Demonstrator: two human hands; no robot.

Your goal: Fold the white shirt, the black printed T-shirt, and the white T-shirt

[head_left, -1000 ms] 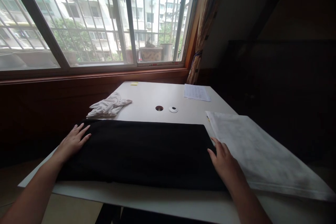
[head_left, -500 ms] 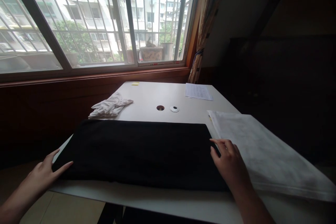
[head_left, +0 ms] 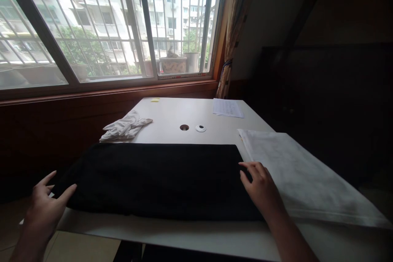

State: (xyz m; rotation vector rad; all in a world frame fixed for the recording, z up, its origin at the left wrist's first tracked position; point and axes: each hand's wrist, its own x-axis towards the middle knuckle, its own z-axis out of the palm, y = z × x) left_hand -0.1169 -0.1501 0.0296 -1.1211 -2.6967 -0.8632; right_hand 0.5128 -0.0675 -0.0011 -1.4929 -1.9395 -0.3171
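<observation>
A folded black cloth point(head_left: 159, 182) lies long ways across the near part of the white table point(head_left: 166, 108). My left hand point(head_left: 46, 200) is at the cloth's left end, thumb over its near corner and fingers apart, some of them curled. At the opposite end, my right hand point(head_left: 259, 182) rests with bent fingertips touching the right edge, thumb and index finger apart. Neither hand shows a firm grip. To the right of the cloth, partly behind my right wrist, a folded whitish fabric point(head_left: 307, 172) lies flat.
Crumpled white gloves or cloth point(head_left: 125, 127) lie beyond the black cloth's left part. Farther off are a cable hole point(head_left: 184, 127), its round white cover point(head_left: 200, 128), printed papers point(head_left: 227, 108) and a yellow slip point(head_left: 155, 100). A barred window point(head_left: 116, 28) and a tied curtain point(head_left: 225, 65) stand behind.
My left hand has shifted left and turned, its fingers more curled, and the cloth's left end reaches further out. My right hand stays at the right edge. The whole view has swung slightly.
</observation>
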